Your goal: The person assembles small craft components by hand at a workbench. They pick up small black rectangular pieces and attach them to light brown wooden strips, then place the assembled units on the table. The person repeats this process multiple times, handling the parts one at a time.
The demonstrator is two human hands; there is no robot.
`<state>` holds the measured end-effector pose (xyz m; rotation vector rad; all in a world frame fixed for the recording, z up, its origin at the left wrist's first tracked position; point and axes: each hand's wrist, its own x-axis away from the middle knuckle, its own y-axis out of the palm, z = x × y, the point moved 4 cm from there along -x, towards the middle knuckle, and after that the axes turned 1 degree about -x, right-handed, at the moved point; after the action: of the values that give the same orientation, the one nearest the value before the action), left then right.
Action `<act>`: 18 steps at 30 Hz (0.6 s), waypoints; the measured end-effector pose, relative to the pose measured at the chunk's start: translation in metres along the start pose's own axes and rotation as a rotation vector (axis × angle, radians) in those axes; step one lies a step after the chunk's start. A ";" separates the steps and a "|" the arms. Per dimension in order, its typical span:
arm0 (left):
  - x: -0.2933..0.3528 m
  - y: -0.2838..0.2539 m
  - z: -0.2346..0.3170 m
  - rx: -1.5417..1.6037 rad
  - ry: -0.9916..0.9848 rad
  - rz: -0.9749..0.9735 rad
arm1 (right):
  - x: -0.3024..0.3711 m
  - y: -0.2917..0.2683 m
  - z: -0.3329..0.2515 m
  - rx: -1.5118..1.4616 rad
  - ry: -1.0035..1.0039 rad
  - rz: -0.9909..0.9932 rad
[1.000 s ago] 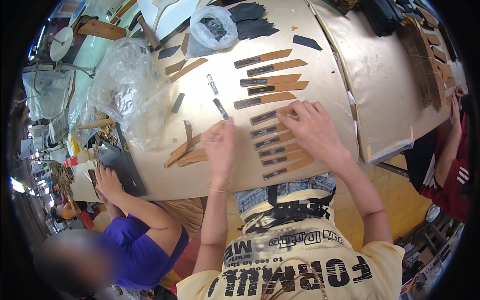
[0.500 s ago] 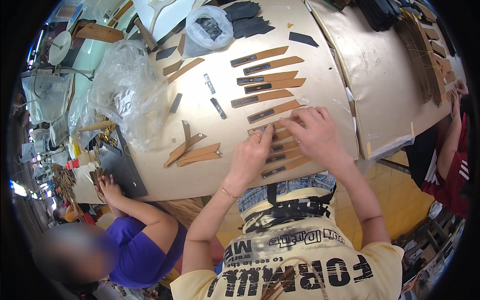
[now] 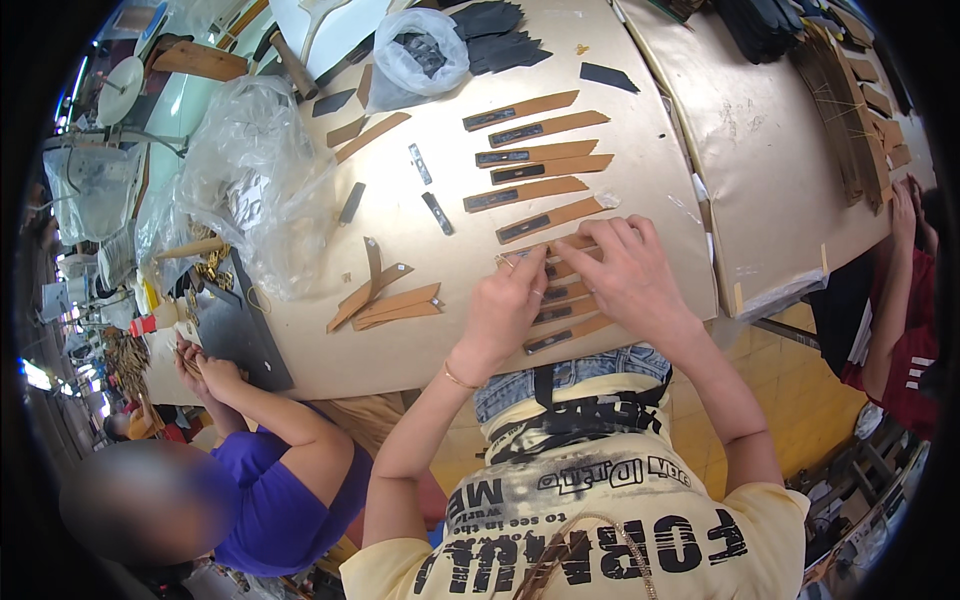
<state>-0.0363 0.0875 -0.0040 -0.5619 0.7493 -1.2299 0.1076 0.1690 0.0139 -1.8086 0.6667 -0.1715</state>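
Observation:
A brown leather strip lies on the table under both my hands, partly covered by my fingers. My left hand is closed with its thumb and index finger pressed at the strip's left end. The fingers of my right hand are bent together over the other end. Nearer my waist, several strips with black pieces on their left ends lie in a column, the lowest strip close to the table edge. Above my hands more such strips continue the column, among them a tan strip with a black piece.
Loose strips and two small narrow pieces lie to the left. Further back are a plastic bag of black pieces and a larger clear bag. One person sits at left; another's arm is at right.
My right fingers have shifted slightly on the strip and now bend closer over it. The left hand stays almost in place. The neighbours' hands have moved a little.

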 end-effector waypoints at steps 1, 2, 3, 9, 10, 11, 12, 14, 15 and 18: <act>-0.001 0.000 -0.001 0.045 -0.025 0.007 | 0.000 0.000 -0.002 0.013 -0.017 0.010; -0.002 0.000 -0.001 0.089 -0.050 0.014 | 0.000 0.001 -0.003 0.027 -0.034 0.021; -0.003 -0.001 -0.001 0.125 -0.077 0.036 | 0.001 0.000 -0.005 0.037 -0.049 0.037; 0.001 -0.013 -0.017 0.346 -0.408 0.168 | 0.003 0.000 -0.010 0.061 -0.008 -0.024; 0.003 -0.017 -0.024 0.496 -0.507 0.217 | 0.002 0.000 -0.010 0.056 0.002 -0.031; 0.007 -0.021 -0.032 0.637 -0.624 0.258 | 0.002 0.000 -0.009 0.050 0.009 -0.037; 0.011 -0.026 -0.037 0.769 -0.667 0.255 | 0.001 0.000 -0.009 0.042 0.015 -0.043; 0.024 -0.033 -0.044 1.008 -0.810 0.246 | 0.000 0.000 -0.009 0.038 0.019 -0.034; 0.029 -0.033 -0.044 1.090 -0.831 0.278 | -0.001 0.001 -0.009 0.031 0.024 -0.029; 0.042 -0.031 -0.052 1.353 -0.912 0.425 | -0.001 0.000 -0.009 0.054 0.024 -0.008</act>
<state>-0.0889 0.0403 -0.0233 0.2077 -0.7300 -0.7004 0.1033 0.1620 0.0169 -1.7604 0.6660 -0.2154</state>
